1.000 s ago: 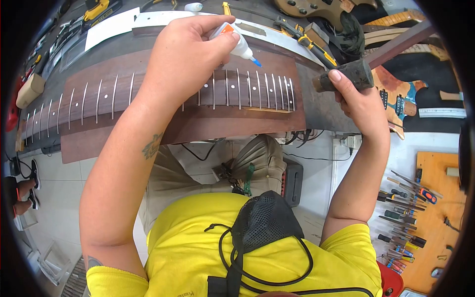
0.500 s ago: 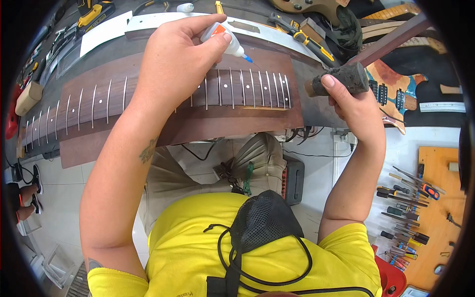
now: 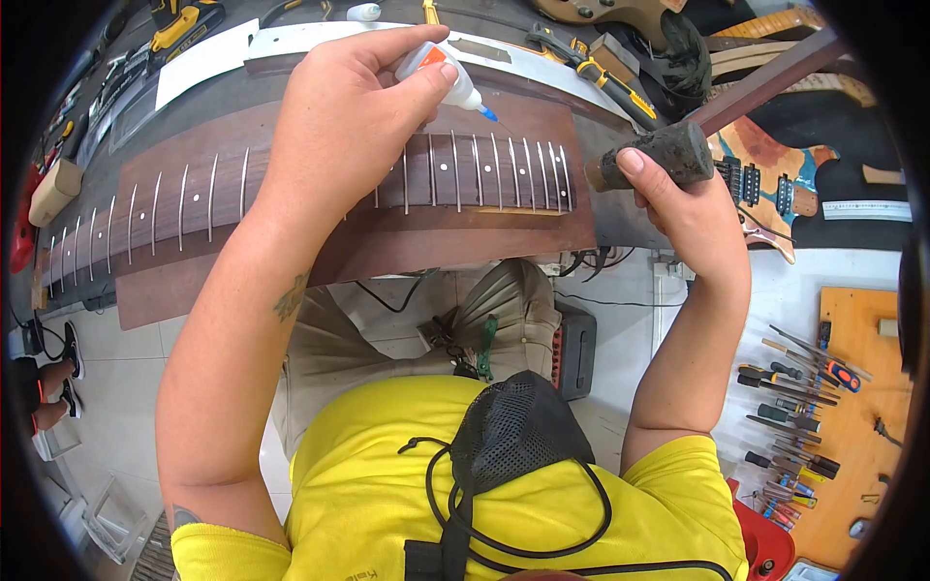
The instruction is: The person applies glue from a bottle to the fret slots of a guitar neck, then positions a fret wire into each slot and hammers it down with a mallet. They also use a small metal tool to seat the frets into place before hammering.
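A small glue bottle (image 3: pixel 463 94) with a blue tip is gripped by my left hand (image 3: pixel 373 102), its thin nozzle slanting down to the right over the fretboard. The dark fretboard (image 3: pixel 225 198), with metal frets and white dots, lies across a brown sheet (image 3: pixel 417 240). My left hand and forearm hide part of its middle. On the right, my right hand (image 3: pixel 690 208) is closed round a dark mallet (image 3: pixel 668 155), just beyond the fretboard's right end.
Pliers (image 3: pixel 610 87) and a long pale metal plate (image 3: pixel 329 44) lie behind the fretboard. A colourful guitar body (image 3: pixel 775 165) lies at the right. Files and screwdrivers sit on a wooden board (image 3: pixel 862 329) at lower right. Another person's feet (image 3: pixel 70 368) show at far left.
My right hand and the mallet have shifted slightly left. The bottle in my left hand has moved a touch to the right.
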Motion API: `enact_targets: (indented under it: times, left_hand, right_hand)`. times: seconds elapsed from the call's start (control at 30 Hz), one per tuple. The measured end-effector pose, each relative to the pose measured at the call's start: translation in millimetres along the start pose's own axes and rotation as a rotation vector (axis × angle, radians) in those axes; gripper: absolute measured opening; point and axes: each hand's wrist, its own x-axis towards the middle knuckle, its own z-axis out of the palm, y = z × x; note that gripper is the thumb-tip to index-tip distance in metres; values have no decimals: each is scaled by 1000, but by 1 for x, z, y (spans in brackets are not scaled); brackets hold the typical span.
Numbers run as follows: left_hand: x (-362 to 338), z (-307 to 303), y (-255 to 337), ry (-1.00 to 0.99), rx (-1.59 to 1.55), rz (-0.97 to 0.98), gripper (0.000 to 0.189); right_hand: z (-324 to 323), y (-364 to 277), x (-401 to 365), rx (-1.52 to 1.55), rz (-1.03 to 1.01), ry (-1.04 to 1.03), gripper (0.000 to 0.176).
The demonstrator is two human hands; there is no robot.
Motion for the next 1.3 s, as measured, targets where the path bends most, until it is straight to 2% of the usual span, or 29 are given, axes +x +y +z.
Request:
enact_targets:
  times: [0.57,0.83,1.07,1.2,1.27,1.3]
  left_hand:
    - [-1,0,2,30,-5,11,40]
    - [-1,-3,7,-62,12,-61,40]
    - [-2,-2,4,-33,-24,-1,40]
    - [1,-8,7,57,-182,-112,38]
    - [3,-12,4,106,-286,-160,41]
    - [5,-15,0,163,-439,-176,41]
  right_hand:
    - [3,-1,3,-9,-3,-6,41]
    - [3,0,4,7,-36,-9,39]
    - [3,2,5,21,-53,-22,39]
    - [7,-8,12,-38,27,-5,38]
    - [12,-11,21,-63,-137,-50,39]
    - [15,-12,27,-67,-139,-49,39]
